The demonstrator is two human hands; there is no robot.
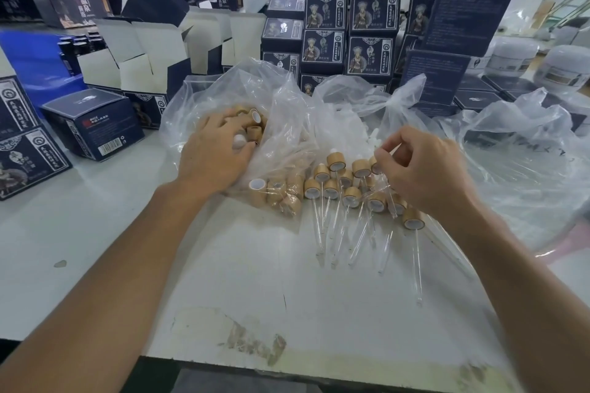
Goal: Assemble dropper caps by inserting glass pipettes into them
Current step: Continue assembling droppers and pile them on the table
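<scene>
The left hand point(214, 150) lay palm down inside the mouth of a clear plastic bag point(281, 112), fingers spread and bent over the loose bamboo-coloured dropper caps point(255, 124) heaped there; one white-bulbed cap sat under its fingertips, but whether the fingers actually gripped it could not be told. The right hand point(424, 169) was curled above the finished pile, thumb and forefinger pinched together on what appeared to be a thin glass pipette point(384, 148), barely visible against the plastic. Assembled droppers point(351, 195) lay in a cluster on the white table point(223, 281) between and just in front of the two hands, caps toward the bags and glass stems pointing toward the person; one dropper point(413, 222) lay nearest the right wrist, its long stem running down the table. A few bare caps point(281, 195) lay under the bag's edge beside the cluster. A second clear bag point(526, 153) lay crumpled at right. Dark blue printed cartons point(372, 13) were stacked behind, open white-lined boxes point(134, 54) at left rear.
</scene>
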